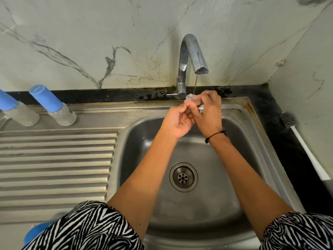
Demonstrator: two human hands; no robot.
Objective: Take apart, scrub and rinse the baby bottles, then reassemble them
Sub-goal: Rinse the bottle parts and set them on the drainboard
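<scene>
Steel sink [239,134] with ribbed draining board [57,166] at left, set in a dark surface [281,127] against a marble-patterned wall. Tap [191,56] at the far rim, releasing a thin stream. Two baby bottles with blue caps [52,105] [16,110] stand at the far left of the draining board, well apart from the hands. Bottle brush [304,145] lies on the surface at right. Left hand [177,121] and right hand [210,112] meet over the far part of the basin; the fingers of both curl round a small clear bottle part [192,99], held under the stream. Drain [183,177] at basin centre.
</scene>
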